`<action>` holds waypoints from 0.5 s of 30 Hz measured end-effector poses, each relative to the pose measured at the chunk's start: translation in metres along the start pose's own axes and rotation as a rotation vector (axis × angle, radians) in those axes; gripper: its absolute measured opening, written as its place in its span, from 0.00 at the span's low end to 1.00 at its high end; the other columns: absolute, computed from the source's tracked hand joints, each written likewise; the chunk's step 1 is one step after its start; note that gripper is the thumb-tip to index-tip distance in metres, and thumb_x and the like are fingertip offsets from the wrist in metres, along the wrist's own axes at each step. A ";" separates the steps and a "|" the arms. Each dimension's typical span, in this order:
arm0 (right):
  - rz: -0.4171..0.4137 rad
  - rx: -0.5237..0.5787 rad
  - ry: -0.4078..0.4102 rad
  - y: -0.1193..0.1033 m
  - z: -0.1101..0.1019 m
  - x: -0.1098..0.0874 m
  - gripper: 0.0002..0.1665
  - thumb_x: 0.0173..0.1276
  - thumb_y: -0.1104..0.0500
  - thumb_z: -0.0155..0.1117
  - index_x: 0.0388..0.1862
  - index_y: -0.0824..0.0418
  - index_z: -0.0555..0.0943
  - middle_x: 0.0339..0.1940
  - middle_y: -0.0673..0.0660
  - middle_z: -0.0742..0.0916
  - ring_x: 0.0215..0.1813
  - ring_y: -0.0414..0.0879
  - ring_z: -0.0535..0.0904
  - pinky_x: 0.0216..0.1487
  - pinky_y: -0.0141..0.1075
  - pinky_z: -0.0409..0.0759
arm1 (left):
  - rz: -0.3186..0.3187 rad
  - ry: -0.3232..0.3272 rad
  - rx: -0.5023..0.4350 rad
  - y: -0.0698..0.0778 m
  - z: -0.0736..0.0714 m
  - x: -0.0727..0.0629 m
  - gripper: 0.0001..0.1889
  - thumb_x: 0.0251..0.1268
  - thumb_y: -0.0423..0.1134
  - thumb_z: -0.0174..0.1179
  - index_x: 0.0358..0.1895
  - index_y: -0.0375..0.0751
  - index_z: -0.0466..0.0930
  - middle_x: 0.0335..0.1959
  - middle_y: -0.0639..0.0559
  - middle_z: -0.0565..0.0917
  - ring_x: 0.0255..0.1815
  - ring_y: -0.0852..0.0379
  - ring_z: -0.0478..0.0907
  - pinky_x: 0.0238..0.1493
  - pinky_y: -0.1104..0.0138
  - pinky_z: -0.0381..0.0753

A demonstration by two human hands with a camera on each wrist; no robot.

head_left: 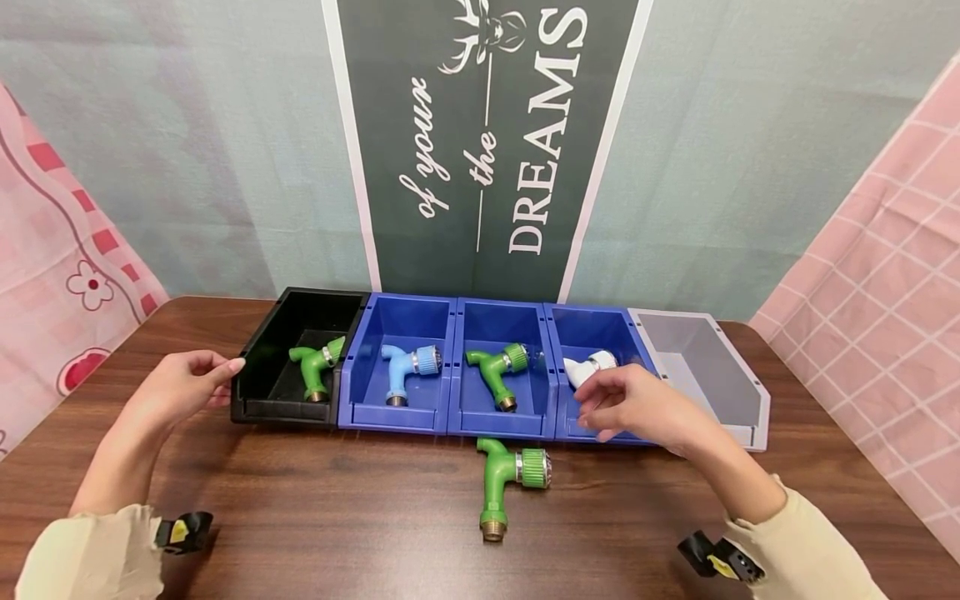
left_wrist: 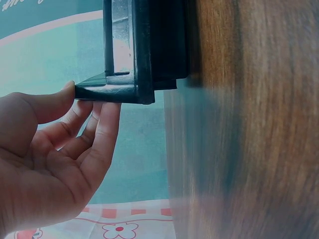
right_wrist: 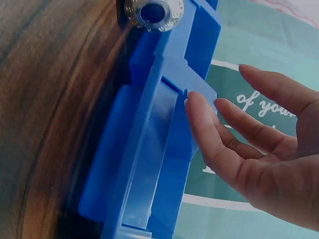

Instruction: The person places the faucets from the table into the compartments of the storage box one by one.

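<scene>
My left hand (head_left: pixel 183 387) pinches the left wall of the black bin (head_left: pixel 258 408), thumb on the rim and fingers against the outside, as the left wrist view shows. A green faucet (head_left: pixel 315 371) lies in that bin. Over the front of the rightmost blue bin (head_left: pixel 596 321) hovers my right hand (head_left: pixel 637 408), fingers loosely bent and holding nothing. It partly hides a white faucet (head_left: pixel 581 371) inside. A light blue faucet (head_left: pixel 405 367) and a green faucet (head_left: pixel 495 372) lie in the other two blue bins. Another green faucet (head_left: pixel 495 483) lies on the table before the row.
A translucent grey bin (head_left: pixel 693 383) ends the row at the right. The wooden table (head_left: pixel 337 508) runs in front of the bins. A printed curtain (head_left: pixel 690 150) hangs behind, with pink cloths (head_left: pixel 885 275) at both sides.
</scene>
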State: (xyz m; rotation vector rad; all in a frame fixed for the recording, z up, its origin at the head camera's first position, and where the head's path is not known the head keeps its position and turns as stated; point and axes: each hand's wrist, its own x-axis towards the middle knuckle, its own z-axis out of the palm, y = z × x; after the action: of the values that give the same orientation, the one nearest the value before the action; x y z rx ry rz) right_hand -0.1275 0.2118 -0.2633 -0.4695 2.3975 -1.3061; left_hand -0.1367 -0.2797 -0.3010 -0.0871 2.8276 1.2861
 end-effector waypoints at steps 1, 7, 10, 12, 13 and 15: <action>0.000 0.000 -0.002 0.000 0.001 0.000 0.18 0.54 0.68 0.65 0.42 0.77 0.74 0.30 0.59 0.81 0.34 0.51 0.80 0.32 0.39 0.81 | -0.001 0.000 -0.001 0.000 0.000 0.000 0.21 0.71 0.43 0.46 0.35 0.22 0.72 0.21 0.52 0.75 0.22 0.62 0.75 0.26 0.68 0.79; 0.005 0.011 -0.015 0.000 0.010 -0.001 0.18 0.53 0.68 0.65 0.41 0.76 0.75 0.29 0.59 0.81 0.32 0.49 0.79 0.31 0.39 0.81 | -0.013 -0.007 0.008 0.001 -0.001 -0.001 0.21 0.71 0.43 0.46 0.34 0.23 0.72 0.21 0.52 0.74 0.22 0.62 0.74 0.26 0.69 0.78; 0.009 0.017 -0.023 0.001 0.014 -0.002 0.17 0.53 0.67 0.66 0.40 0.76 0.75 0.29 0.58 0.81 0.31 0.49 0.79 0.31 0.39 0.81 | -0.017 -0.012 0.004 0.001 -0.001 -0.001 0.21 0.71 0.43 0.45 0.34 0.23 0.72 0.21 0.52 0.74 0.22 0.62 0.74 0.25 0.69 0.78; 0.008 0.025 -0.037 0.002 0.017 -0.002 0.17 0.53 0.68 0.66 0.40 0.76 0.76 0.29 0.58 0.81 0.31 0.50 0.79 0.31 0.38 0.81 | -0.012 -0.010 0.000 0.001 -0.001 -0.001 0.21 0.71 0.43 0.46 0.35 0.22 0.72 0.21 0.52 0.74 0.22 0.62 0.75 0.26 0.69 0.78; 0.009 0.030 -0.042 0.003 0.019 -0.003 0.17 0.53 0.68 0.66 0.40 0.76 0.76 0.29 0.58 0.81 0.31 0.50 0.80 0.31 0.38 0.81 | -0.011 -0.009 -0.001 0.001 -0.001 0.000 0.21 0.71 0.43 0.46 0.35 0.22 0.72 0.21 0.52 0.74 0.22 0.62 0.75 0.26 0.69 0.78; 0.006 0.040 -0.059 0.004 0.021 -0.003 0.16 0.53 0.68 0.65 0.39 0.76 0.76 0.29 0.58 0.81 0.31 0.50 0.80 0.31 0.39 0.81 | -0.008 -0.009 0.001 0.001 -0.001 0.000 0.21 0.71 0.43 0.46 0.35 0.22 0.72 0.21 0.52 0.74 0.22 0.62 0.75 0.26 0.68 0.78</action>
State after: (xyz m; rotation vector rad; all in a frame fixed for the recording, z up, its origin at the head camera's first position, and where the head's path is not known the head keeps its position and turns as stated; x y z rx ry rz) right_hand -0.1153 0.1999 -0.2770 -0.4824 2.3186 -1.3166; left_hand -0.1366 -0.2796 -0.2998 -0.0929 2.8172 1.2806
